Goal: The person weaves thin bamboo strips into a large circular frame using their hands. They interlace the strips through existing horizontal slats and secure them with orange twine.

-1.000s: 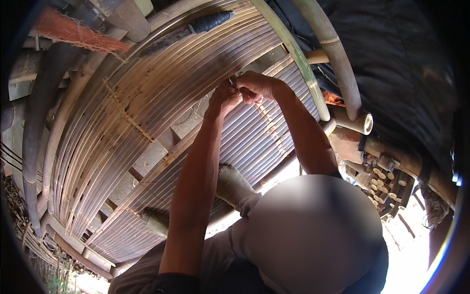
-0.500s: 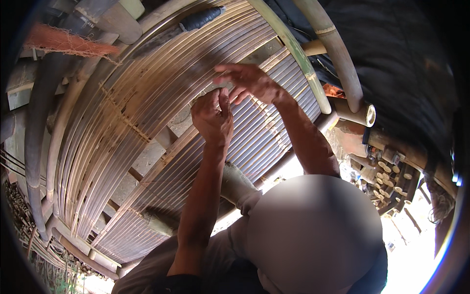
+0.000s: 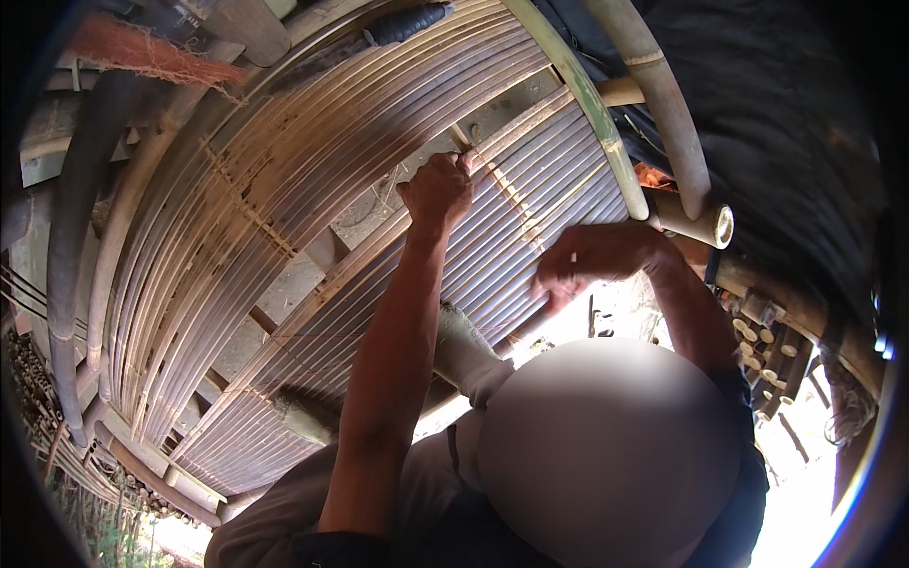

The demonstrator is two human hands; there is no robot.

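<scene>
"Where's the left hand?"
"Upper centre, fist clenched at the slats, which spread across left and centre."
"And the right hand?"
"Right of centre, too blurred to tell if closed."

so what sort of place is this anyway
Probably a makeshift bamboo workshop or shelter, though I can't be sure. It shows in the slatted bamboo platform, the pile of cut poles at the right and the dark sheet at the upper right.
</scene>
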